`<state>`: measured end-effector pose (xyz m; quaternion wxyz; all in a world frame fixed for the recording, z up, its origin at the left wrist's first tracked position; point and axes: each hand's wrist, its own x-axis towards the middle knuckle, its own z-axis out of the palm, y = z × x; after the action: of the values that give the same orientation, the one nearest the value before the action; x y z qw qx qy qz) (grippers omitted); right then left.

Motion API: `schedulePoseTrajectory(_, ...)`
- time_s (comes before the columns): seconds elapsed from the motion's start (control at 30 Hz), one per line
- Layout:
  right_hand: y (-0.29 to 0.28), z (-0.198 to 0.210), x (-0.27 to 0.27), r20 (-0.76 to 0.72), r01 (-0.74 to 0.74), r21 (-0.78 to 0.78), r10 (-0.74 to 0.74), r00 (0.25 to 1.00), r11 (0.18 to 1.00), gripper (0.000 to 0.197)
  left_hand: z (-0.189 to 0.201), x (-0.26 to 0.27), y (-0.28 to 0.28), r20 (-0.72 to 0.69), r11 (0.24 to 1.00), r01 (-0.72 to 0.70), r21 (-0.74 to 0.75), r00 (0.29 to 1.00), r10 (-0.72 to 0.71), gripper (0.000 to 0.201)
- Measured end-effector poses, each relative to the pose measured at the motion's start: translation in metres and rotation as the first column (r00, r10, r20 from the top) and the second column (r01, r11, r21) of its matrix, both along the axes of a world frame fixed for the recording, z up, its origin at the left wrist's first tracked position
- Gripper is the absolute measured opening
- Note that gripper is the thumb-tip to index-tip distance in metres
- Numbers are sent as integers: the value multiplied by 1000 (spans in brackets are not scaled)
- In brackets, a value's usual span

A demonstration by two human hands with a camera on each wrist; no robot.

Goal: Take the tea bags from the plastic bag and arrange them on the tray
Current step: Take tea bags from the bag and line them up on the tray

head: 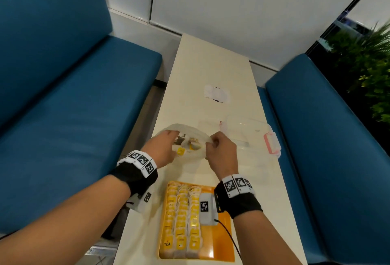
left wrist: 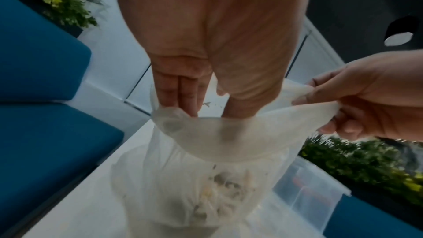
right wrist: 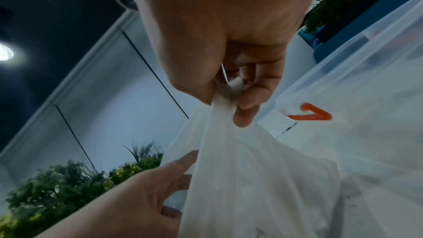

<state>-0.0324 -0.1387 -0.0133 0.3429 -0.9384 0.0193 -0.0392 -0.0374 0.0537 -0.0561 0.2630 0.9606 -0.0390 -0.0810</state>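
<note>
A translucent plastic bag (head: 190, 128) stands on the table beyond the orange tray (head: 221, 243). My left hand (head: 175, 144) reaches down into the bag's mouth with fingers (left wrist: 181, 93) straight; the tips are veiled by the film. My right hand (head: 211, 142) pinches the bag's rim (right wrist: 219, 115) between thumb and fingers and pulls it open to the right. Loose tea bags (left wrist: 219, 187) lie at the bottom of the bag, one with a yellow tag (head: 181, 151) near my left thumb. Three rows of yellow-tagged tea bags (head: 181, 218) fill the tray's left part.
A clear plastic box (head: 249, 131) with a pink latch (head: 270, 144) sits just right of the bag. Blue benches (head: 63, 117) flank the narrow cream table (head: 211, 64) on both sides. A green plant (head: 369, 64) stands at the far right. My right wrist's white module (head: 205, 207) hangs over the tray.
</note>
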Motion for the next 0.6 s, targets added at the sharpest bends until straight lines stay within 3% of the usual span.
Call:
schedulePoseTrajectory(0.13,-5,5,1,-72,-77,-25,75,995,997,6,5,-2,-4,-20,988,110,112,994,-108,68)
schedulePoseTrajectory(0.33,-11,-2,7,-150,-106,-46,98,984,993,13,-13,23,-30,-114,923,341,180,939,-325,64)
schedulePoseTrajectory(0.47,-6,4,10,-162,-145,-50,135,978,988,10,-27,44,-42,-180,870,397,293,917,-357,46)
schedulePoseTrajectory(0.6,0,7,16,-175,-179,-57,167,970,982,18,-50,69,-46,-130,874,376,309,927,-352,27)
